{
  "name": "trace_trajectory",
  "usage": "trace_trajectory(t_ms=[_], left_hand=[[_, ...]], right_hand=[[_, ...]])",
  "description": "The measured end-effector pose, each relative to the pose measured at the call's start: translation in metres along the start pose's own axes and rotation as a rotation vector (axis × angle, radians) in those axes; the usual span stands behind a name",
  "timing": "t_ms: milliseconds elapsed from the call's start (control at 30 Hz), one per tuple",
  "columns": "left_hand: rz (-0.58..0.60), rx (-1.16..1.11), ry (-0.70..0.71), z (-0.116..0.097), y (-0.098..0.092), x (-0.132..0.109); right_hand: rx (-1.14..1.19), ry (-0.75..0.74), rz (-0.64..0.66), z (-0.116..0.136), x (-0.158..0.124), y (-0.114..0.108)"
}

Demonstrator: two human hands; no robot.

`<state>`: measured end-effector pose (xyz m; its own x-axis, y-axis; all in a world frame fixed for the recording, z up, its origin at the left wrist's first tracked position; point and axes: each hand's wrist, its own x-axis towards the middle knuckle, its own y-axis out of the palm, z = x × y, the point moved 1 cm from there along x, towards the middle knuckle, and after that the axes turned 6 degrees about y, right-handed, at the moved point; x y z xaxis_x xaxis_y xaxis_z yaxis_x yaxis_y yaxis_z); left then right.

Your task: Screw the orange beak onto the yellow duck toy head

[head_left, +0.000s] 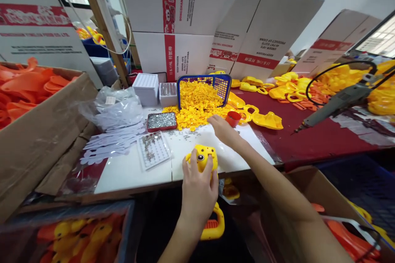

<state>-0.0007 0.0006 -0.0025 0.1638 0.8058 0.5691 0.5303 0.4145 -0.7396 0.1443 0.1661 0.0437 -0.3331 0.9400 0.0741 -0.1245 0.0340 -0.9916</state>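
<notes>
My left hand grips a yellow plastic toy body with a printed eye, holding it at the front edge of the white work surface. My fingers and palm cover much of it. My right hand reaches to the near edge of a heap of small yellow plastic parts. Its fingers are drawn together at the heap, and what is between them is hidden. The heap spills from a tipped blue basket. Just beyond my right hand is a small red cup. A yellow handle-shaped piece with an orange insert shows below my left wrist.
A red tray of small metal pieces and a white gridded tray lie to the left. An electric screwdriver hangs at the right. Boxes of orange parts and yellow shells flank the table.
</notes>
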Motion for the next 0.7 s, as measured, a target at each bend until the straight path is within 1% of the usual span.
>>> trace_trajectory(t_ms=[100,167,233,267,300,367,467,567,700], left_hand=[[0.030,-0.032,0.051,-0.001,0.001,-0.003],[0.036,-0.063,0.040,-0.005,0.002,-0.004],[0.018,-0.082,0.003,-0.009,0.004,-0.004],[0.006,-0.087,-0.021,-0.011,0.004,-0.004],[-0.004,-0.091,-0.039,-0.012,0.004,-0.004],[-0.009,-0.090,-0.051,-0.011,0.004,-0.004],[0.011,-0.070,-0.011,-0.007,0.002,-0.003],[0.018,-0.048,0.033,-0.005,-0.003,0.000],[-0.005,-0.058,0.014,-0.004,-0.008,0.004]], right_hand=[[0.008,-0.092,0.156,-0.012,-0.033,0.002],[0.025,-0.159,0.243,-0.019,-0.050,0.004],[0.050,-0.215,0.284,-0.021,-0.065,0.008],[0.061,-0.232,0.276,-0.021,-0.071,0.010],[0.069,-0.238,0.250,-0.021,-0.077,0.012],[0.081,-0.232,0.155,-0.020,-0.087,0.017],[0.127,-0.245,0.017,-0.020,-0.097,0.027],[0.221,-0.273,-0.080,-0.023,-0.101,0.037],[0.412,-0.246,-0.192,-0.025,-0.099,0.042]])
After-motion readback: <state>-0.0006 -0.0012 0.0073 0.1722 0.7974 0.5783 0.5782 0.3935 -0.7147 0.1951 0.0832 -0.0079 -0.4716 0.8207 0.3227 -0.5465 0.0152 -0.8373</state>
